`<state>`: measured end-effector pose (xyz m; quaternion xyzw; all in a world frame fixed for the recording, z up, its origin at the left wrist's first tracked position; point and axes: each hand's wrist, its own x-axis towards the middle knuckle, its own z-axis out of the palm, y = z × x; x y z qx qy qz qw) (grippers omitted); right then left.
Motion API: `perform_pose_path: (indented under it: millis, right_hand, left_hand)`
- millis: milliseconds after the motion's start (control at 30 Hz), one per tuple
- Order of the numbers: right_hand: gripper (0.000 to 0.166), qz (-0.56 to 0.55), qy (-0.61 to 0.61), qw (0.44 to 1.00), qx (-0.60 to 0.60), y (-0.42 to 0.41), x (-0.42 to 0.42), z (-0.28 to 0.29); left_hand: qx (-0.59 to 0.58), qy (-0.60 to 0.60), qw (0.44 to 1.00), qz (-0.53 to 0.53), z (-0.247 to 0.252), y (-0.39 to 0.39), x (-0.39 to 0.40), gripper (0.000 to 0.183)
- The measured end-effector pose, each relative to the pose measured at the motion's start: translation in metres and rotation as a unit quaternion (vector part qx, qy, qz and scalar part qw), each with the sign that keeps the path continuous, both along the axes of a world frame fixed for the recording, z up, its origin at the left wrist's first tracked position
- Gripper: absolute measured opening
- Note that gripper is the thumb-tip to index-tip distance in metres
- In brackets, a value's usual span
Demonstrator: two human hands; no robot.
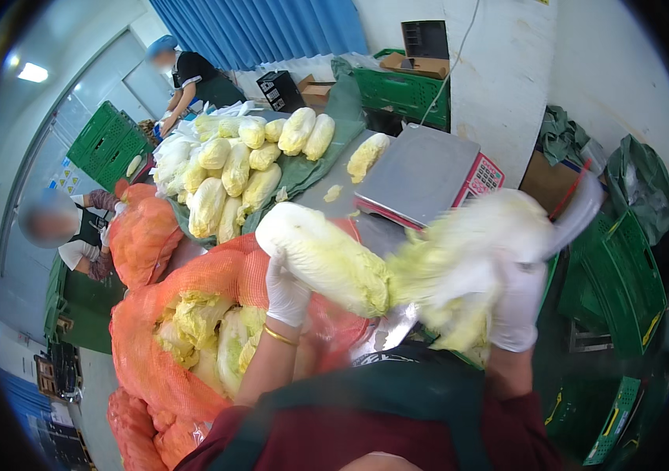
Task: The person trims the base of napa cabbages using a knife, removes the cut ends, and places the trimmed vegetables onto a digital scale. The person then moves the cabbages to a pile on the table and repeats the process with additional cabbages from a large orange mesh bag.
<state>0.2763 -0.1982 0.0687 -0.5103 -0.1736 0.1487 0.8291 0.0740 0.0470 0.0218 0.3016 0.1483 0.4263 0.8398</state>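
Note:
My left hand (288, 294), in a white glove, grips a trimmed napa cabbage (325, 256) from below, its pale base at the upper left. My right hand (516, 309), also gloved, is blurred and shut on loose napa cabbage leaves (464, 253) to the right of that head; their yellow-green tips meet its leafy end. A pale curved thing (582, 209) shows as a blur beyond my right hand; I cannot tell what it is or whether I hold it. Left of my left forearm, untrimmed napa cabbages (231, 341) lie in an open orange mesh sack (152, 335).
A pile of napa cabbages (237, 168) covers the table's far left. Behind the held leaves stands a weighing scale (420, 171), one cabbage (368, 157) beside it. Green crates (623, 282) stand at right. Two co-workers (208, 76) are at left and back, one at another mesh sack (140, 232).

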Motion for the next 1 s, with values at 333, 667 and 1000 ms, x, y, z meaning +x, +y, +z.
perform_pose_path:
  millis: [333, 667, 1000]
  right_hand:
    - [0.042, 0.0, -0.135, 0.951, -0.278, -0.029, 0.063, -0.062]
    - [0.052, 0.269, -0.24, 0.928, -0.096, 0.085, -0.038, -0.021]
    - [0.058, 0.261, -0.365, 0.89, -0.081, 0.075, -0.028, -0.007]
  left_hand:
    - [0.075, 0.032, 0.992, -0.096, -0.002, 0.003, -0.018, 0.074]
    - [0.177, 0.142, 0.964, -0.136, 0.041, -0.041, -0.004, 0.09]
    - [0.331, 0.162, 0.925, -0.095, 0.052, -0.043, -0.005, 0.106]
